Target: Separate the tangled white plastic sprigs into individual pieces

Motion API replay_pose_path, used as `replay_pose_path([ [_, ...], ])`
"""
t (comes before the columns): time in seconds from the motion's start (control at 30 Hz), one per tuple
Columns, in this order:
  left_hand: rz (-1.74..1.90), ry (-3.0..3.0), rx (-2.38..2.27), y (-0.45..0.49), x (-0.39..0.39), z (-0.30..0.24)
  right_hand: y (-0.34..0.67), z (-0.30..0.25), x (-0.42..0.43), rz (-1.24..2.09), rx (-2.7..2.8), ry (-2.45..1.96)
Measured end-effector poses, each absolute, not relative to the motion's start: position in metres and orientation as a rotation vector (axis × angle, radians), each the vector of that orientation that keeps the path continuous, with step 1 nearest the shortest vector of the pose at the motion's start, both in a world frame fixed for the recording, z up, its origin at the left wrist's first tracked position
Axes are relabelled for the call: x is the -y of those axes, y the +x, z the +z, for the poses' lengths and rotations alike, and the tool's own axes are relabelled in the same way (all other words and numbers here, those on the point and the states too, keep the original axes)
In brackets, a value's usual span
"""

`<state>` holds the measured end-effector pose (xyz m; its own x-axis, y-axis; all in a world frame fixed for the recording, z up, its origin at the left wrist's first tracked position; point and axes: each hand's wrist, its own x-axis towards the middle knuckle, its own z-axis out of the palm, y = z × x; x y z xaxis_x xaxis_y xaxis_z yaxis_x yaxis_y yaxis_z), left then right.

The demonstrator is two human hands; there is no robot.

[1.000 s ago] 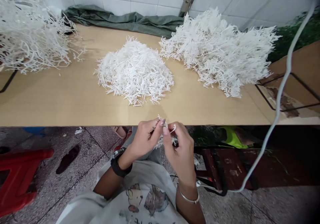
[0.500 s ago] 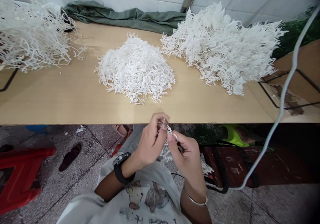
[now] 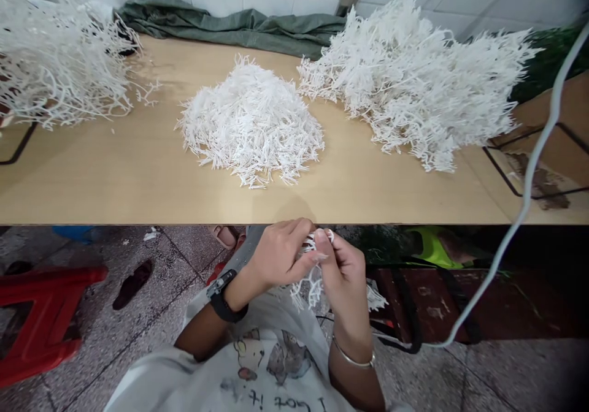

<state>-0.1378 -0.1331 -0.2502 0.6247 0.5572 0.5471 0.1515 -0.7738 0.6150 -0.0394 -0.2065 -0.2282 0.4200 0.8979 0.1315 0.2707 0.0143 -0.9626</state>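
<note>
My left hand (image 3: 278,254) and my right hand (image 3: 343,271) meet just below the near edge of the wooden table (image 3: 115,179), over my lap. Both pinch a small white plastic sprig (image 3: 313,280), whose branches hang down between the palms. A black watch sits on my left wrist, a thin bangle on my right. On the table straight ahead lies a heap of short white pieces (image 3: 251,121). A larger pile of white branching sprigs (image 3: 414,84) lies to its right, and another white sprig pile (image 3: 55,56) at the far left.
A green cloth (image 3: 221,26) is bunched along the tiled wall behind the piles. A white cable (image 3: 529,173) hangs down at the right. A red plastic stool (image 3: 41,320) stands on the floor at left, and a dark shoe (image 3: 133,283) lies near it.
My hands have shifted slightly lower and closer together, and more of the sprig now hangs below them. The piles on the table have not moved.
</note>
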Motion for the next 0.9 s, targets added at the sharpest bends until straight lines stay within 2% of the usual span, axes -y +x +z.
replay_pose_path([
  [0.3, 1.097, 2.505, -0.373, -0.148, 0.122, -0.257, -0.031, -0.244, 0.213, 1.042, 0.823, -1.418],
  [0.43, 1.029, 2.231, -0.199, -0.155, 0.122, -0.253, -0.032, -0.241, 0.21, 1.172, 0.781, -1.315],
  [0.57, 0.79, 1.919, -0.189, -0.164, 0.124, -0.242, -0.031, -0.235, 0.21, 1.457, 0.703, -1.097],
  [0.77, 0.716, 1.882, -0.202, -0.182, 0.129, -0.231, -0.034, -0.237, 0.213, 1.749, 0.621, -0.98],
  [0.83, 0.76, 1.933, -0.201, -0.187, 0.132, -0.228, -0.039, -0.238, 0.213, 1.768, 0.59, -0.982],
  [0.9, 0.757, 1.94, -0.258, -0.191, 0.136, -0.226, -0.044, -0.237, 0.213, 1.652, 0.651, -1.035],
])
